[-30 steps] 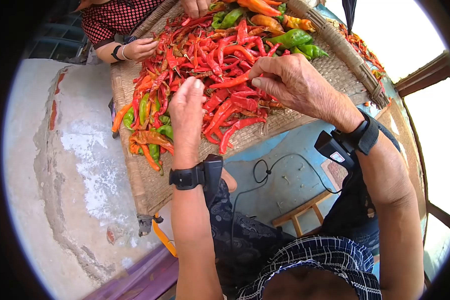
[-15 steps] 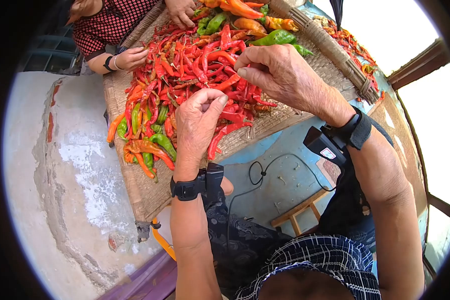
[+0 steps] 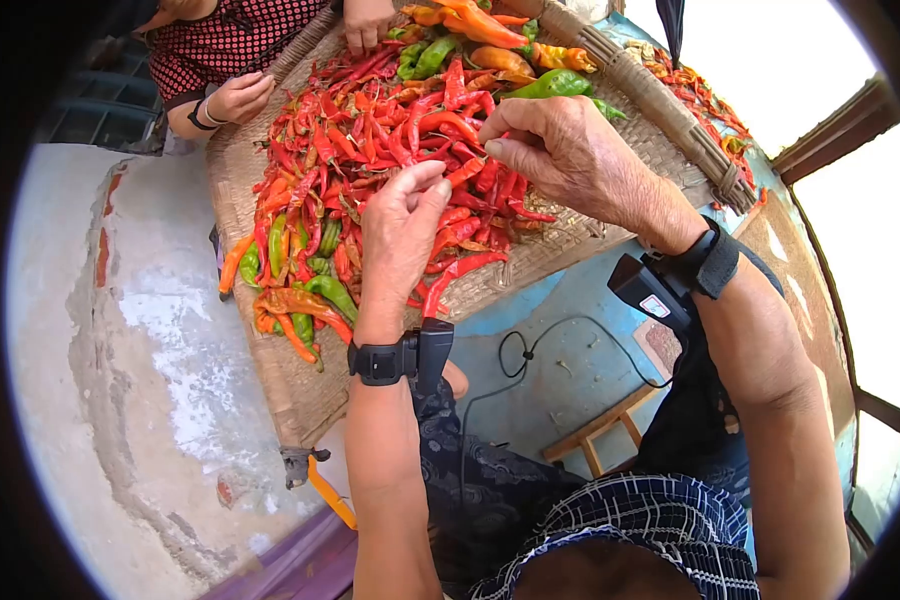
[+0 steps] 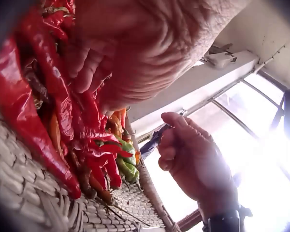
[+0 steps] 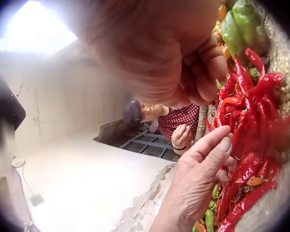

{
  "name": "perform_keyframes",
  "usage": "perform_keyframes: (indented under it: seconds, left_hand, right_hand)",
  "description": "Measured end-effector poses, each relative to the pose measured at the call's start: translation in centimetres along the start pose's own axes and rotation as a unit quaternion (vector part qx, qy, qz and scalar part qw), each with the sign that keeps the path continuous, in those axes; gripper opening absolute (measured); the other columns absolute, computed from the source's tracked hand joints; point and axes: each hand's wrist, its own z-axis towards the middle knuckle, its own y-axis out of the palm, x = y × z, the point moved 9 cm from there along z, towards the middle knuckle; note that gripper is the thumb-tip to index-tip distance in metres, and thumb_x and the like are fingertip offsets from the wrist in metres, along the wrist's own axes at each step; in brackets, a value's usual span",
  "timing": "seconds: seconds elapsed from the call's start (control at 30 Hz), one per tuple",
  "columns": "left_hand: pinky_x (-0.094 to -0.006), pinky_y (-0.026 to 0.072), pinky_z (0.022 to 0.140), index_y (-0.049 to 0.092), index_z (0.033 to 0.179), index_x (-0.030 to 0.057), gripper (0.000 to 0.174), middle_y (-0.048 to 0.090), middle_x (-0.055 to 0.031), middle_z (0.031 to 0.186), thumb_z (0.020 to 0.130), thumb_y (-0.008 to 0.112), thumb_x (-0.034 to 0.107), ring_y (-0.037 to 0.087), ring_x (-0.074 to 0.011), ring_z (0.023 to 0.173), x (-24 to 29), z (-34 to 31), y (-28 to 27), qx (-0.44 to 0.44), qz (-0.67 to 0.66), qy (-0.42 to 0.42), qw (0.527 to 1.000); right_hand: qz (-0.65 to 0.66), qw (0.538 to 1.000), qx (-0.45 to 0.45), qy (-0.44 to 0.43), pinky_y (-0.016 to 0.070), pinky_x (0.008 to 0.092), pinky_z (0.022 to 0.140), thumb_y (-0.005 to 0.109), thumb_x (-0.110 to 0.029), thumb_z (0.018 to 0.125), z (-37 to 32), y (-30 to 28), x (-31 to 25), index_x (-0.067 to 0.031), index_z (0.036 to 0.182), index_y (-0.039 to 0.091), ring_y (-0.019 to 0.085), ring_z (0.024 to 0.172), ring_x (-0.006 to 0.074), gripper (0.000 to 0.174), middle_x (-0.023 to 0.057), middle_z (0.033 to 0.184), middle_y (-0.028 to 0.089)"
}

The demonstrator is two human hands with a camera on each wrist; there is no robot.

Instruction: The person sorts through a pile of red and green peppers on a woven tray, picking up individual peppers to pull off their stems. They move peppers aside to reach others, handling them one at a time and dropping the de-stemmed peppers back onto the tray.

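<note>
Red chili peppers (image 3: 370,130) lie heaped on a woven mat (image 3: 270,345). Just above the near side of the heap, my left hand (image 3: 400,240) has its thumb and forefinger extended close together, with nothing visible between them; the right wrist view shows this left hand (image 5: 195,176) beside red peppers (image 5: 246,179). My right hand (image 3: 585,165) hovers over the heap's right part, fingers loosely bent. In the left wrist view nothing shows in that right hand (image 4: 195,162). A red-orange pepper (image 3: 466,172) lies between the two hands in the head view.
Green peppers (image 3: 555,84) and orange ones (image 3: 490,22) lie at the back; more mixed peppers (image 3: 295,300) sit front left. Another person's hand (image 3: 240,98) is at the mat's left edge, the other (image 3: 368,22) farther back. A wooden stool (image 3: 600,432) stands below.
My left hand has moved right, toward my right hand, and its thumb and forefinger have drawn near each other. The other person's nearer hand has moved back from the peppers. The head view has shifted slightly.
</note>
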Motion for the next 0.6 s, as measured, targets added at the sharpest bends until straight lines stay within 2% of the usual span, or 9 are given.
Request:
perform_keyframes:
  seconds: [0.07,0.1,0.2,0.23,0.27,0.37,0.47,0.53,0.6]
  left_hand:
    - [-0.0383,0.0507,0.077,0.063,0.11,-0.0029,0.027,0.065,-0.0155,0.101,0.086,0.063,0.009,0.065,-0.0304,0.086,3.2,-0.5,1.5,0.022,0.248,0.148,0.957]
    - [-0.0437,0.0492,0.077,0.064,0.107,-0.0014,0.024,0.062,-0.0188,0.101,0.085,0.062,0.007,0.062,-0.0388,0.088,3.9,-0.8,1.7,0.059,0.297,0.186,0.935]
    - [-0.0449,0.0487,0.075,0.065,0.104,0.0008,0.02,0.062,-0.0179,0.095,0.085,0.062,0.008,0.061,-0.0389,0.086,3.3,-0.2,1.7,0.042,0.333,0.157,0.929]
    - [-0.0402,0.0492,0.071,0.066,0.102,0.0022,0.017,0.061,-0.0153,0.087,0.087,0.062,0.009,0.063,-0.0322,0.078,3.6,-0.2,1.3,0.056,0.308,0.16,0.936]
    - [-0.0402,0.0492,0.071,0.066,0.102,0.0022,0.017,0.061,-0.0153,0.087,0.087,0.062,0.009,0.063,-0.0322,0.078,3.7,-0.2,1.0,0.055,0.309,0.16,0.936]
    - [-0.0272,0.0473,0.061,0.066,0.101,0.0,0.017,0.061,-0.0061,0.076,0.089,0.064,0.012,0.058,-0.011,0.065,2.8,0.0,-1.3,0.065,0.139,0.114,0.982]
    - [-0.0198,0.0485,0.065,0.063,0.111,-0.0014,0.023,0.064,-0.0011,0.084,0.093,0.062,0.013,0.059,-0.0065,0.072,1.6,-0.2,-4.9,0.108,0.001,0.014,0.994]
    - [-0.0198,0.05,0.066,0.057,0.12,-0.0021,0.031,0.065,-0.0039,0.091,0.093,0.062,0.013,0.061,-0.0074,0.076,0.2,0.0,-9.3,0.187,-0.14,0.037,0.972]
    - [-0.0232,0.0514,0.072,0.047,0.13,-0.0037,0.044,0.062,-0.0089,0.104,0.093,0.063,0.012,0.062,-0.0127,0.085,-0.2,-1.1,-12.8,0.339,-0.189,0.09,0.917]
  right_hand:
    - [-0.002,1.0,-0.004,-0.001,0.0518,0.0409,0.062,0.063,-0.017,0.085,-0.1,0.2,-0.3,-0.0029,0.086,0.065,0.064,0.067,0.0352,0.014,0.0172,0.071,0.064]
    - [-0.003,1.0,-0.006,-0.004,0.0521,0.0414,0.062,0.063,-0.016,0.085,-0.1,0.3,-0.3,-0.0029,0.086,0.065,0.064,0.067,0.0356,0.014,0.0174,0.07,0.064]
    - [-0.004,1.0,-0.003,-0.002,0.0521,0.0417,0.062,0.064,-0.017,0.085,0.0,0.3,-0.2,-0.0027,0.085,0.065,0.064,0.068,0.0359,0.014,0.0176,0.069,0.063]
    - [0.002,1.0,0.0,0.0,0.052,0.0419,0.062,0.064,-0.017,0.085,0.0,0.3,-0.1,-0.0028,0.084,0.064,0.064,0.068,0.0357,0.014,0.0175,0.069,0.063]
    - [0.004,1.0,0.001,0.001,0.052,0.0419,0.062,0.064,-0.017,0.085,0.0,0.4,0.1,-0.0028,0.084,0.064,0.064,0.068,0.0357,0.014,0.0175,0.069,0.063]
    - [0.002,1.0,0.004,-0.02,0.052,0.0422,0.062,0.064,-0.017,0.085,0.1,0.2,-0.1,-0.0028,0.084,0.064,0.064,0.068,0.0358,0.015,0.0176,0.069,0.063]
    - [-0.007,1.0,-0.002,-0.021,0.052,0.0424,0.062,0.064,-0.017,0.085,-0.1,0.1,-0.1,-0.0032,0.085,0.064,0.064,0.068,0.0357,0.014,0.0173,0.069,0.063]
    - [-0.013,1.0,-0.026,-0.013,0.0515,0.0425,0.061,0.064,-0.017,0.085,-0.3,0.4,0.0,-0.0038,0.086,0.065,0.063,0.068,0.0356,0.013,0.0169,0.069,0.062]
    - [-0.005,1.0,-0.024,-0.016,0.0512,0.0426,0.061,0.064,-0.017,0.085,-0.5,0.5,0.1,-0.0039,0.086,0.064,0.063,0.068,0.0356,0.013,0.0168,0.068,0.062]
